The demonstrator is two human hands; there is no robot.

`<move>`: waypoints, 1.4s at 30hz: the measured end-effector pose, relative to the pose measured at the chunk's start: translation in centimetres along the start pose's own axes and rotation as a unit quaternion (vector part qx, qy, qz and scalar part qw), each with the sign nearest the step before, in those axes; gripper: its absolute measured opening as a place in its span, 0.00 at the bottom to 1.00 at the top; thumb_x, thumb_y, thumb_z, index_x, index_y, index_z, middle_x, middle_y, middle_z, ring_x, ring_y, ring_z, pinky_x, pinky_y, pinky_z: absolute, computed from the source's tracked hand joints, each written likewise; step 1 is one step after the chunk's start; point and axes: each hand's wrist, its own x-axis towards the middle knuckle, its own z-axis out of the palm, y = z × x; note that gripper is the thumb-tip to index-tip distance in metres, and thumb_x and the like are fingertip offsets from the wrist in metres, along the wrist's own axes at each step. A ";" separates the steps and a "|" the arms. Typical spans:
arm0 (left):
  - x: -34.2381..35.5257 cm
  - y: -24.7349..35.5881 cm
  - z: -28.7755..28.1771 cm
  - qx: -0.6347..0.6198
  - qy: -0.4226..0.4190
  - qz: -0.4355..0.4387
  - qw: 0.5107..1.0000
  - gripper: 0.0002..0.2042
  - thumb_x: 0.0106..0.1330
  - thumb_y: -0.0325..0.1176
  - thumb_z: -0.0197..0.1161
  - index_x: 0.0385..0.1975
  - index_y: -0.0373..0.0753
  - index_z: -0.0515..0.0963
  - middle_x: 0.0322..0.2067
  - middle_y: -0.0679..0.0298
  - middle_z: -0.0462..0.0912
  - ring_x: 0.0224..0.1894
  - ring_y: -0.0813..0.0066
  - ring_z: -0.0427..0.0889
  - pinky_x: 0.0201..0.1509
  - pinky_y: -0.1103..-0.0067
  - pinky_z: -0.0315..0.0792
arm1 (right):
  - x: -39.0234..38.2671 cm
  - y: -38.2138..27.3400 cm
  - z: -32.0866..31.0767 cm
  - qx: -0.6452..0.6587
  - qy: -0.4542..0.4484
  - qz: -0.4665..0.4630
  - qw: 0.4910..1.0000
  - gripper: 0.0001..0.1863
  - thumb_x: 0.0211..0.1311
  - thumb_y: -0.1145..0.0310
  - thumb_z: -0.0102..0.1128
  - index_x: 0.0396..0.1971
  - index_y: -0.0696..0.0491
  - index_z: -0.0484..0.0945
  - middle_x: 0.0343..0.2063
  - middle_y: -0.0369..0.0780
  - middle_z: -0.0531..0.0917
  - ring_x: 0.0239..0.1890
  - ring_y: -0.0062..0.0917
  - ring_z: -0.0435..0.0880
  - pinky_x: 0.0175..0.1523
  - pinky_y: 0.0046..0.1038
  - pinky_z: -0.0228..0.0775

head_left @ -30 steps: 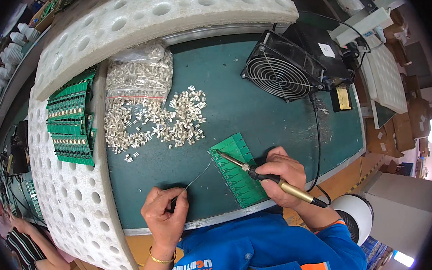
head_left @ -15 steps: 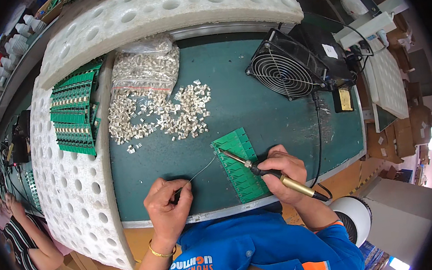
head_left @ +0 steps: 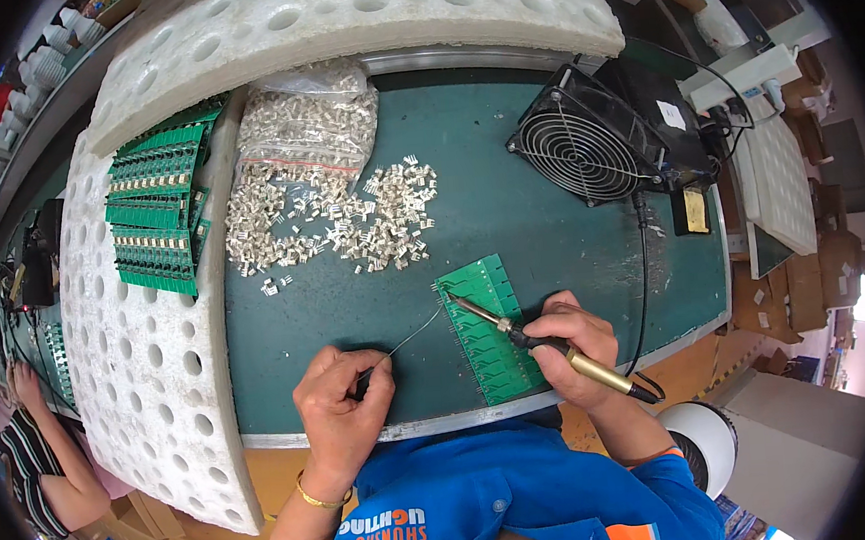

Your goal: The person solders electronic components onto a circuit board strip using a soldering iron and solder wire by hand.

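Observation:
A green circuit board panel [head_left: 493, 351] lies at a slant near the table's front edge, with pins along its left side. My right hand [head_left: 577, 352] is closed round a soldering iron [head_left: 592, 367] with a black and gold handle. The iron's tip touches or hovers just over the panel's upper left corner; which, I cannot tell. To the left, my left hand [head_left: 344, 402] pinches a thin solder wire [head_left: 419, 331]. The wire's free end reaches up to the panel's left edge, close to the iron's tip.
Loose white connectors [head_left: 388, 213] lie beyond my hands, below a clear bag of connectors [head_left: 307, 128]. Finished-looking green boards [head_left: 154, 204] rest on white foam [head_left: 149, 370] at left. A black fan [head_left: 584, 144] and a sponge holder [head_left: 695, 209] stand at back right. The iron's cable [head_left: 644, 285] crosses the right side.
The view has shifted slightly, so most things sit a little differently in the picture. Both hands keep their grip, and the iron's tip stays by the panel's upper left corner.

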 end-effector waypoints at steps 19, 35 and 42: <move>0.0 0.1 0.0 -0.004 -0.010 -0.005 1.000 0.01 0.52 0.21 0.67 0.25 0.34 0.83 0.17 0.67 0.71 0.20 0.82 0.66 0.23 0.82 0.58 | -0.2 0.1 -0.2 -0.001 -0.004 0.005 1.000 0.11 0.52 0.72 0.66 0.36 0.58 0.80 0.24 0.40 0.82 0.21 0.28 0.76 0.39 0.33 0.68; 0.1 0.1 0.1 -0.012 -0.007 -0.002 1.000 0.02 0.52 0.21 0.67 0.24 0.34 0.83 0.17 0.67 0.71 0.20 0.82 0.66 0.23 0.82 0.58 | -0.1 0.1 0.0 0.001 -0.004 0.010 1.000 0.11 0.52 0.73 0.66 0.36 0.58 0.79 0.25 0.41 0.83 0.21 0.29 0.76 0.39 0.34 0.69; 0.2 0.0 0.2 -0.006 -0.004 0.000 1.000 0.02 0.52 0.21 0.67 0.24 0.34 0.83 0.17 0.67 0.71 0.20 0.82 0.66 0.23 0.82 0.58 | -0.2 0.1 0.0 -0.001 -0.002 0.005 1.000 0.11 0.53 0.72 0.66 0.36 0.58 0.80 0.24 0.41 0.82 0.21 0.29 0.75 0.39 0.34 0.68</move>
